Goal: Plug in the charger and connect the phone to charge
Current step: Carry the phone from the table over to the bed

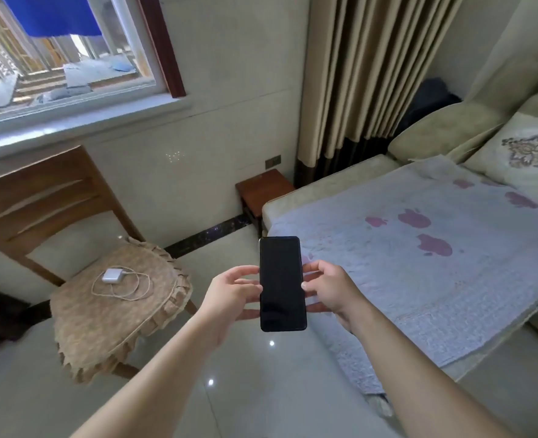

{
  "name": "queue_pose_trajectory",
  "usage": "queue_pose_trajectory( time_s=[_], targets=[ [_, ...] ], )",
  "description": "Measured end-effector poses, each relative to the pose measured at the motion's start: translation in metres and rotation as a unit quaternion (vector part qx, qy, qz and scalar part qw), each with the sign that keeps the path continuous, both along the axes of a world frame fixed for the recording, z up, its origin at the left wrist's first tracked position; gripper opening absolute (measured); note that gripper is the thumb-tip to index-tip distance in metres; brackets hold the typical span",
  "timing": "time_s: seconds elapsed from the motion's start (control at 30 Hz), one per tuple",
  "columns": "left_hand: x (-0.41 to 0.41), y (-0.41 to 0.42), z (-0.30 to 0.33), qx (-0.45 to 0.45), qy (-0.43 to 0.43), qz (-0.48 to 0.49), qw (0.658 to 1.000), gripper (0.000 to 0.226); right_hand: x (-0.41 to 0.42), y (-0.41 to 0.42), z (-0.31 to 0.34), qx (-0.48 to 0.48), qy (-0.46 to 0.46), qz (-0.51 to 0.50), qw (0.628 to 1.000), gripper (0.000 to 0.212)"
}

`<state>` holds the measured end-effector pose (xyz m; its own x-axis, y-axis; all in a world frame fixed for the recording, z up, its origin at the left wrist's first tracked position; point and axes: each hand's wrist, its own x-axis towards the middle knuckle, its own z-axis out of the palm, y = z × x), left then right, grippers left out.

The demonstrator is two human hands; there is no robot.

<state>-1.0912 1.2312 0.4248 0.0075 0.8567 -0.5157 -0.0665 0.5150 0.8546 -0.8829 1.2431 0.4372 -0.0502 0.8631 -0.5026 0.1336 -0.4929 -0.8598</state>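
Centre frame: left hand point(229, 294) and right hand point(327, 287) pinch the dark phone point(282, 283) by its edges above tile. Risk: fingertip hold slips during handover. Charger point(111, 275) lies unplugged, lower left.

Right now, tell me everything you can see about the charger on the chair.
The charger is a small white block, plastic by its look, lying flat on the woven cushion of the wooden chair. Its pale cable runs from one end and lies in loose loops on the cushion beside it. It is not plugged in, and neither hand touches it; both hold the phone off to its right.
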Motion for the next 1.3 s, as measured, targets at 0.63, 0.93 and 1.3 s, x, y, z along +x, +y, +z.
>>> queue_pose_trajectory(
  time_s=[0.63, 0.93, 1.3],
  targets=[
    [0.106, 0.178, -0.026, -0.031, 0.016, -0.125, 0.992, 0.035, 0.108, 0.127, -0.038, -0.035, 0.012, -0.125, 0.992, 0.03],
    [0.191, 0.263, -0.056, -0.058, 0.029, -0.147, 0.987, 0.033, 0.185, 0.201, -0.07, -0.054, 0.007, -0.159, 0.986, 0.029],
    [0.253, 0.348, -0.095, -0.079, 0.071, -0.206, 0.973, 0.033, 0.233, 0.266, -0.122, -0.087, 0.015, -0.217, 0.972, 0.027]
  ],
)
